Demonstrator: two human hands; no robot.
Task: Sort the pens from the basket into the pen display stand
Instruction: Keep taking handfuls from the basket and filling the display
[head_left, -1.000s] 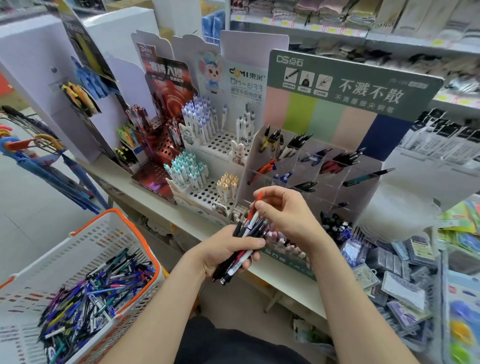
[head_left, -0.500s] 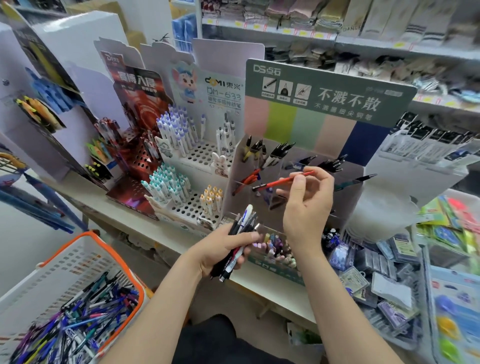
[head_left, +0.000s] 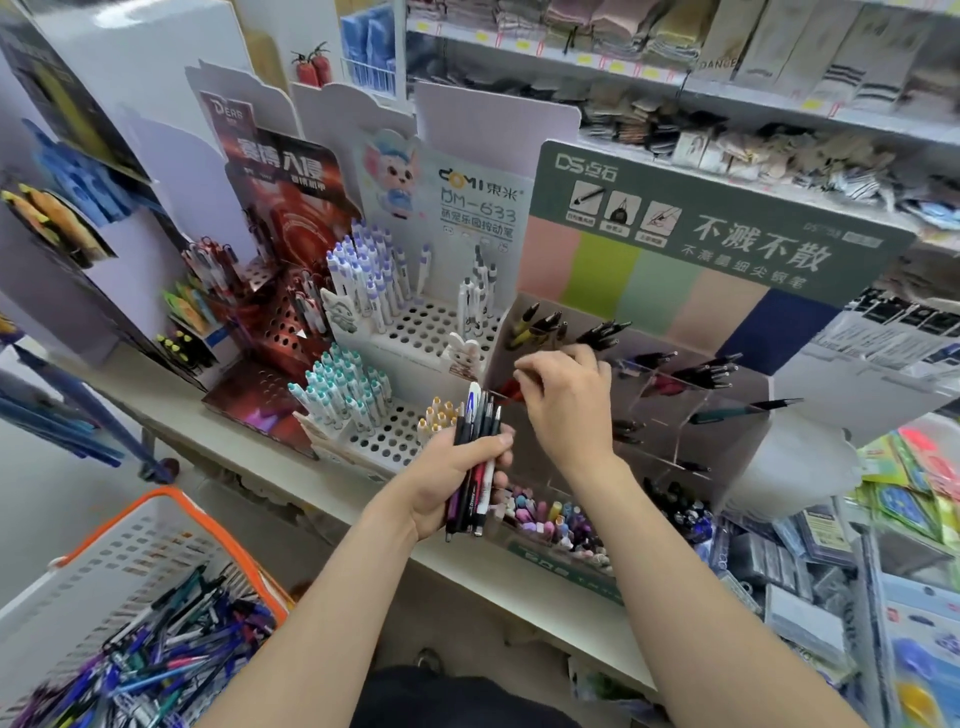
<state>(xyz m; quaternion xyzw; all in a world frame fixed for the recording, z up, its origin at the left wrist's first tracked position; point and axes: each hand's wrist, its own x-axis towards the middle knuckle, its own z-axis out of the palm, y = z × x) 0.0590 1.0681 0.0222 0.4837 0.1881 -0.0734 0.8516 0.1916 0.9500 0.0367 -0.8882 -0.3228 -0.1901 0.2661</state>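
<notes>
The pen display stand (head_left: 649, 291) has a green header and slanted clear compartments holding black, red and teal pens. My right hand (head_left: 566, 405) reaches into its left-hand compartment, with its fingertips pinching the end of a red pen (head_left: 511, 391) that lies among other red pens there. My left hand (head_left: 441, 488) grips an upright bundle of pens (head_left: 475, 467) just in front of the stand. The white basket with an orange rim (head_left: 171, 501) sits at the lower left, full of mixed pens (head_left: 171, 660).
A white perforated stand (head_left: 415, 332) with white and teal pens and a red stand (head_left: 280, 322) are to the left. A clear tray of small coloured items (head_left: 550, 519) lies below the display. Packaged goods (head_left: 831, 571) crowd the right. Shelves of textiles run behind.
My right hand drew a red pen out of the bundle, lifted it to the stand, then moved left and down into the compartment with the red pens. My left hand stayed put.
</notes>
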